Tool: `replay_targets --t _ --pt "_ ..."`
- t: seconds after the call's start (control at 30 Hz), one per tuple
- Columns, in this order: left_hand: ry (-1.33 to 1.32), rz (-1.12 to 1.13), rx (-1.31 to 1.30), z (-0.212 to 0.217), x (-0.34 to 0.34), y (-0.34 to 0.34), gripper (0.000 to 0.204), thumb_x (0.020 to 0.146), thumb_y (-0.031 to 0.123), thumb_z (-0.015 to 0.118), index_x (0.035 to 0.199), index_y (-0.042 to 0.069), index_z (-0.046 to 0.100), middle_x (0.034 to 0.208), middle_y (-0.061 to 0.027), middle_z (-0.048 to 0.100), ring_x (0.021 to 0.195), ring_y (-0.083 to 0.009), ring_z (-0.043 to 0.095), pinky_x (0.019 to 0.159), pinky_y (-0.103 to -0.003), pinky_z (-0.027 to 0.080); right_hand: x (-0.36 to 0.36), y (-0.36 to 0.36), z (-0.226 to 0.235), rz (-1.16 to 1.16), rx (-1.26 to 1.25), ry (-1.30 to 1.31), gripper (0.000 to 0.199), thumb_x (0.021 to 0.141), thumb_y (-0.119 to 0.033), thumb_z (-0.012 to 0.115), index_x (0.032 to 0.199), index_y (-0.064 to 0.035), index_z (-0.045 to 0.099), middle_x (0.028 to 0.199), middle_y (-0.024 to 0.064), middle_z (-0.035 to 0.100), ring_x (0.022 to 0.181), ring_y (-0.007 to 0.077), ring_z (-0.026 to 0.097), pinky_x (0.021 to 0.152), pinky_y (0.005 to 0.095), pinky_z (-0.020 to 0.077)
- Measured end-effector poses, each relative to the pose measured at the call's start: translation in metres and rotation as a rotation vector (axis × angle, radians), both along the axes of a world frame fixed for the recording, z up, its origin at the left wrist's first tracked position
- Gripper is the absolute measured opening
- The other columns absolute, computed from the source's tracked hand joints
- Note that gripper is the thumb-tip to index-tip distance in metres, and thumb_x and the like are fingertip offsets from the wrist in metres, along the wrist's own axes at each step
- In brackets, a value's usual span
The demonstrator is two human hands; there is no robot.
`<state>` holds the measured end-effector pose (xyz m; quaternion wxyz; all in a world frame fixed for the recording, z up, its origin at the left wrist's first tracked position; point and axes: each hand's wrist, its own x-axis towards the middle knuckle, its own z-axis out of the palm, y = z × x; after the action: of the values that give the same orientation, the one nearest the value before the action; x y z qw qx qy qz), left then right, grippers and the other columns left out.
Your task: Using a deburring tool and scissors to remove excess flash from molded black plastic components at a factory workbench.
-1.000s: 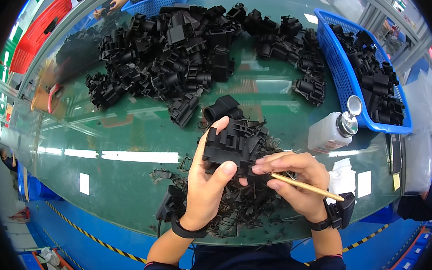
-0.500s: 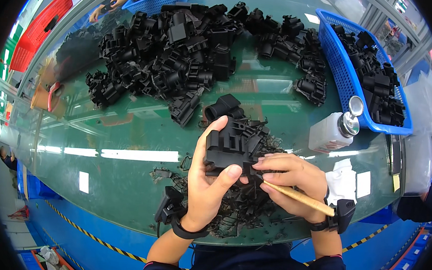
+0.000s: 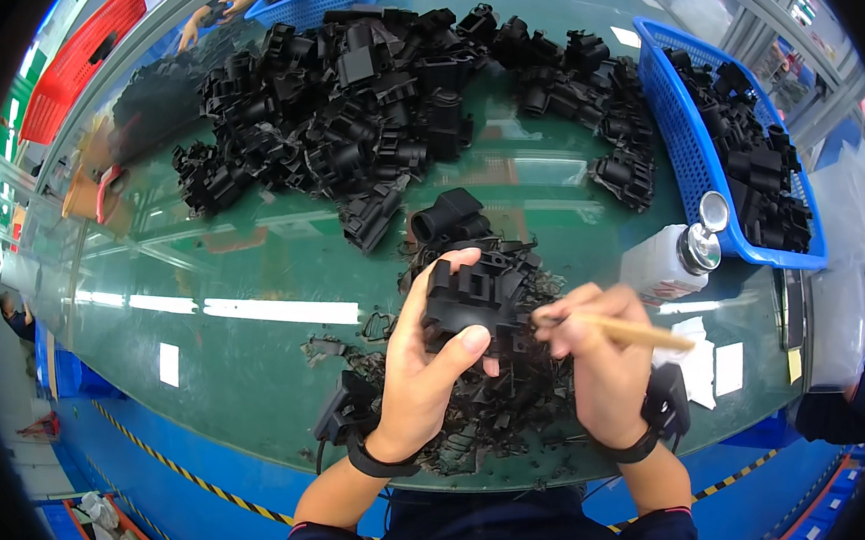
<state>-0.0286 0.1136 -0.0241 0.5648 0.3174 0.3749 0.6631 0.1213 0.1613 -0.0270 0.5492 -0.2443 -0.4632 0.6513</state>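
My left hand (image 3: 417,379) is closed round a black moulded plastic part (image 3: 468,308), thumb on its near face and fingers behind it. Just right of the part, my right hand (image 3: 601,367) pinches a tool with a pale wooden handle (image 3: 649,334). The handle points off to the right; the tool's working end is blurred by motion, so its kind is unclear. Below both hands lies a litter of black plastic scraps (image 3: 471,433). Another black part with a round opening (image 3: 448,217) rests on the table just beyond my left hand.
A large heap of black parts (image 3: 313,111) covers the far side of the green table (image 3: 246,357). At right stand a blue basket (image 3: 682,137) of parts, a white bottle with metal top (image 3: 658,266) and a crumpled white cloth (image 3: 698,369). Another person's hand (image 3: 241,2) shows far left.
My right hand has drawn slightly right, off the part, and the wooden handle has swung up toward level. My left hand has shifted a little right, tilting the part.
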Motion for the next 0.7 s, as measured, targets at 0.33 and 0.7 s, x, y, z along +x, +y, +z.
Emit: replay_targets --t 0.33,0.7 --pt "0.761 0.023 0.198 -0.009 0.012 0.000 0.061 0.073 0.003 0.064 0.129 0.006 0.040 0.106 -0.0120 0.040 0.095 -0.0220 0.045 0.084 -0.030 0.039 0.010 0.009 0.011 -0.068 0.692 -0.420 0.022 0.070 -0.002 0.070 0.088 -0.0049 0.058 0.105 0.0162 0.059 0.093 0.0283 0.057 0.081 0.0370 0.0443" --pt "0.731 0.020 0.228 -0.010 0.011 0.002 0.063 0.069 -0.001 0.063 0.128 0.006 0.042 0.104 -0.0116 0.042 0.092 -0.0214 0.045 0.081 -0.029 0.041 0.009 0.009 0.012 -0.041 0.767 -0.494 0.024 0.064 -0.001 0.072 0.084 -0.0053 0.059 0.104 0.0137 0.059 0.094 0.0299 0.058 0.081 0.0382 0.0443"
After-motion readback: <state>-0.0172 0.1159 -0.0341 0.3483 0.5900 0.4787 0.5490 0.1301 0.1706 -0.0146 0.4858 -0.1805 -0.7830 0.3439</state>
